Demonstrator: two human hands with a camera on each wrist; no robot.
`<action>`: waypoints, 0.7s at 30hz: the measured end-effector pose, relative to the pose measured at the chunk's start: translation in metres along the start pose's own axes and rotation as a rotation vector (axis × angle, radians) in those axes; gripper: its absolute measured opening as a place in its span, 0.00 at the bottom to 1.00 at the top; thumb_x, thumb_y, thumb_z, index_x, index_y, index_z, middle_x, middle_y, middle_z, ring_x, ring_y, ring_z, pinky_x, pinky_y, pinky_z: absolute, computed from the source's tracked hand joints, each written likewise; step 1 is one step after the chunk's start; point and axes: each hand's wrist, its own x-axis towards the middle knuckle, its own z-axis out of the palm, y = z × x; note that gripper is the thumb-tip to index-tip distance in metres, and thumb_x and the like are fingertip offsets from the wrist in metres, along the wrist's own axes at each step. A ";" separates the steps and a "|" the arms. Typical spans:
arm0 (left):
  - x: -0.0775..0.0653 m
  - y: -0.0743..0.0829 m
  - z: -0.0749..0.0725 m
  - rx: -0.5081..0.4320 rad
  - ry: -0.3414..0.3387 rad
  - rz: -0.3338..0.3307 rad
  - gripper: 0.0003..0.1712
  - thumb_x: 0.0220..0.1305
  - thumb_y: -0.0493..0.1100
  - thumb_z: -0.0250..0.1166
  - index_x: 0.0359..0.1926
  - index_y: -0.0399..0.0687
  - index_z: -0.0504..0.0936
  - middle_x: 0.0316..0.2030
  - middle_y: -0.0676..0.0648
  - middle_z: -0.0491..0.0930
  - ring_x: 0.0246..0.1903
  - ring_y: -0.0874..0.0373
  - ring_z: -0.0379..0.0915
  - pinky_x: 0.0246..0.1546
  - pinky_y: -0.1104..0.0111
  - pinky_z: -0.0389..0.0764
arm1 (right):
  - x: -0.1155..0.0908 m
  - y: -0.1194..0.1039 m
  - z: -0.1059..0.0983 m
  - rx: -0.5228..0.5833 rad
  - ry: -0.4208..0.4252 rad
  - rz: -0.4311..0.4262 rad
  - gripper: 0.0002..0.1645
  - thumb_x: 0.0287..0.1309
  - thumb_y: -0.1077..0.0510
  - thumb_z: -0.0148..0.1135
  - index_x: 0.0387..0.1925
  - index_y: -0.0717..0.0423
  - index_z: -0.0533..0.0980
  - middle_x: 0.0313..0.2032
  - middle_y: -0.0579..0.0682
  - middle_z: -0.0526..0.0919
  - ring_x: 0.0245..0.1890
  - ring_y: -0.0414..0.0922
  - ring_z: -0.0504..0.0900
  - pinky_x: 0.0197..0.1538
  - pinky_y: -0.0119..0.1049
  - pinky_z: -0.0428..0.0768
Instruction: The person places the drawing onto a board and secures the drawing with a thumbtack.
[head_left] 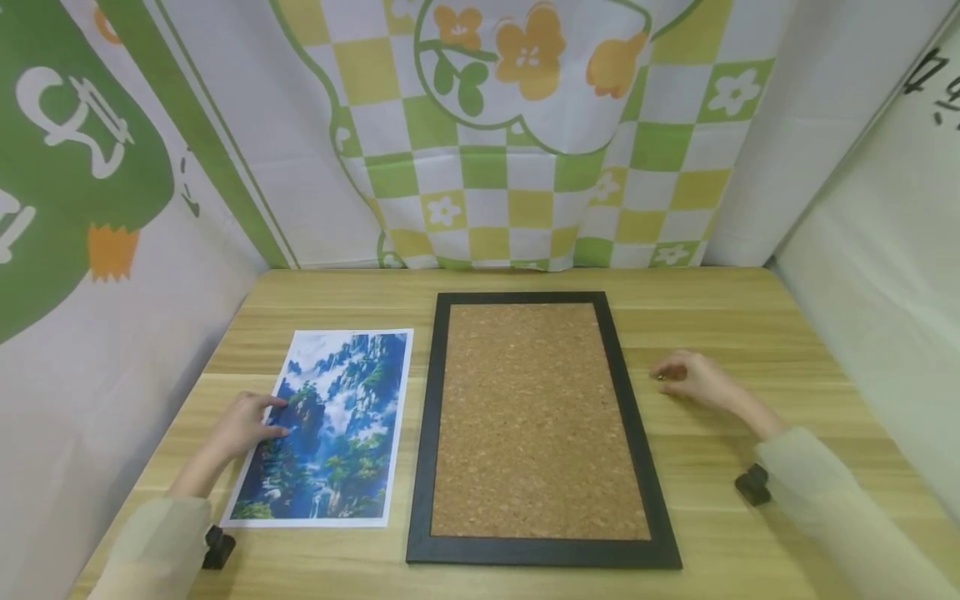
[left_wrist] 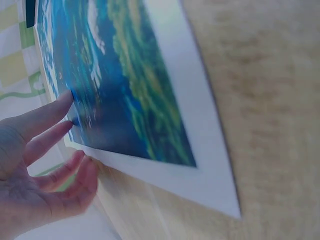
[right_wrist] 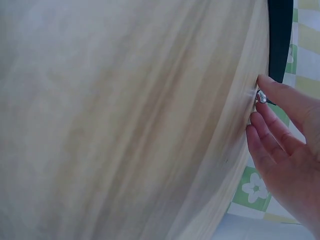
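A printed landscape picture (head_left: 330, 425) with a white border lies flat on the table, left of a black-framed cork board (head_left: 536, 417). My left hand (head_left: 247, 421) is at the picture's left edge, thumb and index finger apart. Its fingertips (left_wrist: 64, 97) touch the printed surface, while other fingers curl beside the border. Right of the board, my right hand (head_left: 693, 381) is low at the tabletop. Between its thumb and index finger is a small shiny metal piece (right_wrist: 261, 96), partly hidden by the fingertips; its exact kind does not show.
The wood-grain table (head_left: 720, 325) carries the picture and board. Behind it hangs a green and yellow checked cloth (head_left: 525, 183) with flowers. White fabric walls stand close on both sides. A black wrist device (head_left: 752, 484) sits at the right sleeve, another (head_left: 218, 547) at the left.
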 end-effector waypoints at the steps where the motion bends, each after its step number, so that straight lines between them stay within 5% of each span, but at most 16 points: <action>1: 0.000 0.001 0.000 0.005 -0.001 0.001 0.26 0.45 0.36 0.70 0.44 0.22 0.75 0.36 0.29 0.74 0.31 0.43 0.67 0.32 0.56 0.73 | 0.000 0.001 0.000 0.001 -0.003 0.001 0.13 0.46 0.68 0.65 0.38 0.67 0.78 0.38 0.62 0.81 0.41 0.59 0.78 0.46 0.52 0.76; 6: -0.002 0.003 0.002 0.009 0.002 -0.021 0.26 0.46 0.36 0.69 0.45 0.21 0.75 0.43 0.22 0.71 0.44 0.30 0.65 0.44 0.41 0.69 | 0.000 0.003 0.000 -0.010 -0.003 0.011 0.11 0.47 0.69 0.64 0.36 0.66 0.79 0.36 0.60 0.81 0.39 0.57 0.78 0.44 0.49 0.78; 21: -0.004 0.003 0.002 -0.066 -0.009 -0.087 0.25 0.48 0.35 0.68 0.47 0.23 0.74 0.45 0.22 0.67 0.35 0.42 0.66 0.33 0.52 0.72 | 0.003 0.008 -0.001 -0.025 0.006 -0.033 0.08 0.46 0.71 0.63 0.32 0.67 0.81 0.33 0.58 0.82 0.35 0.55 0.80 0.40 0.43 0.79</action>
